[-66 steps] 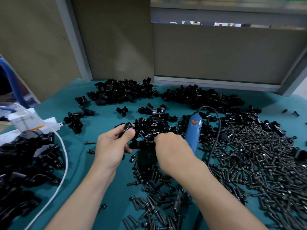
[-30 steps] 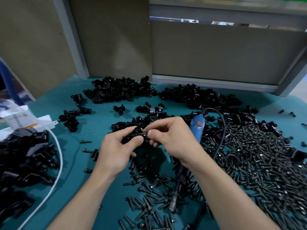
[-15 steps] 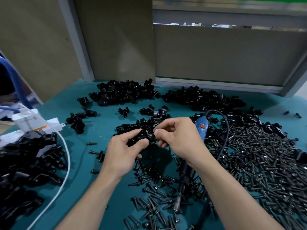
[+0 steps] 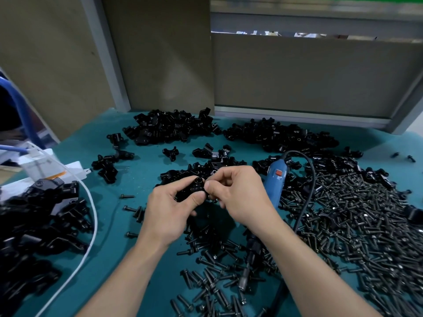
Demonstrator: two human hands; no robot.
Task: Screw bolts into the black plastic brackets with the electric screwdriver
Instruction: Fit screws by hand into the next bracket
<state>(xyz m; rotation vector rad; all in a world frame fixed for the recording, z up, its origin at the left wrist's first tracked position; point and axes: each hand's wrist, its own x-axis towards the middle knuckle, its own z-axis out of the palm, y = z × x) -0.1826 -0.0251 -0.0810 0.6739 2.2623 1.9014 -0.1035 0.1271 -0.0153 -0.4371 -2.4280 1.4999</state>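
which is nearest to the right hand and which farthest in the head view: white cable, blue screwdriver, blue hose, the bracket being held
1. bracket, at the right hand's fingertips, gripped by the left hand.
2. blue screwdriver, lying just right of the hand.
3. white cable, well to the left, past the left hand.
4. blue hose, at the view's far left edge.

Glossy black plastic brackets (image 4: 174, 128) along the table's far edge, dark metal bolts (image 4: 357, 225) with dull sheen, matt teal table (image 4: 142, 172), smooth blue plastic screwdriver (image 4: 273, 184)
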